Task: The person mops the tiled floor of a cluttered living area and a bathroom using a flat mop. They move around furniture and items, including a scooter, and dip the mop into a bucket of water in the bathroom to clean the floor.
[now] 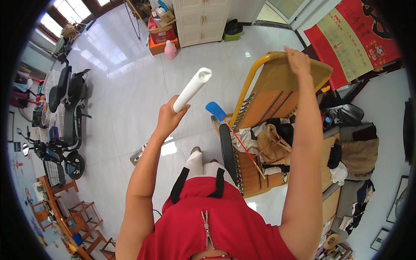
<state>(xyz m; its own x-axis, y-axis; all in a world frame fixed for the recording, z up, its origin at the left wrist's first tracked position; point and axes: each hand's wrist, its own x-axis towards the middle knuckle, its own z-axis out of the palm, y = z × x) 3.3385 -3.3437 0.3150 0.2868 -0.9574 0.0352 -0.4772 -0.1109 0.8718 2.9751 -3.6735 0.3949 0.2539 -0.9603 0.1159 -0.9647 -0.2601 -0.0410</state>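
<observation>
My left hand (171,115) is closed around a thick white tube-shaped handle (190,92), held upright with a hole in its rounded end. Its lower part is hidden behind my hand and forearm. On the right, my right hand (298,62) grips the top edge of a folding lounge chair (260,106) with a yellow frame, tan cloth headrest and woven orange-brown back. One finger sticks out over the edge. A tan bag (273,141) and clothes lie on the chair's seat. Across them rests a blue fly swatter (215,111) with a red and yellow stick.
A flat grey-and-white piece (138,155) lies on the tiled floor beyond my left forearm. Left stands an electric scooter (71,108), near wooden stools (84,214). A pink bottle (170,50) and white cabinet (201,24) stand at the back. Clothes cover a grey sofa (353,186) at right.
</observation>
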